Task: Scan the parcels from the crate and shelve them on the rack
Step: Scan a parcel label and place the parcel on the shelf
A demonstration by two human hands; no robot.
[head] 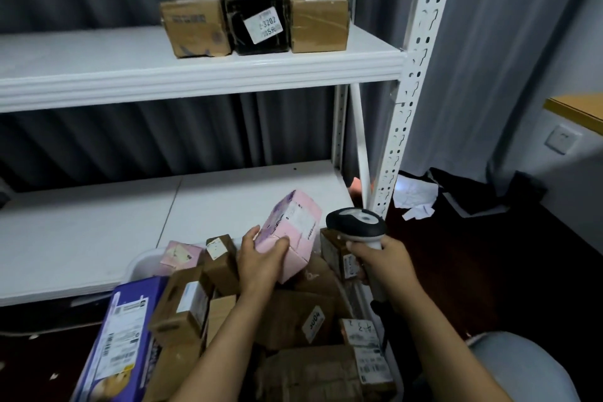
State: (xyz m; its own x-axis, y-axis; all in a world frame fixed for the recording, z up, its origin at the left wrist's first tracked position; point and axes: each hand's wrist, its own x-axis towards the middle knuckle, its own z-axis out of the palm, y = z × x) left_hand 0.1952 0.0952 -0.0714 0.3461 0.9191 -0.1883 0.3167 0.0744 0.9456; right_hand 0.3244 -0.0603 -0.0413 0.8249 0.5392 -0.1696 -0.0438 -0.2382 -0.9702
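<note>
Grey curtains hang behind a white rack (202,68) whose upper shelf bears three parcels in a row: a brown box (195,28), a black box (257,23) and another brown box (318,23). The lower shelf (98,232) shows nothing on its visible part.

The pink parcel (290,235) is held above the crate (143,263), tilted, its long axis running from lower left up toward the rack post, its labelled face turned up and right toward the scanner (357,223). The left hand (261,263) wraps its lower end, thumb on top, fingers curled under. The right hand (383,263) is closed round the scanner's handle, the head just beside the label; whether it is reading, I cannot tell.

Three look shelved; this one is likely mid-scan. The crate is heaped with a dozen or so parcels, among them a purple box (124,336), so most of the work remains.
</note>
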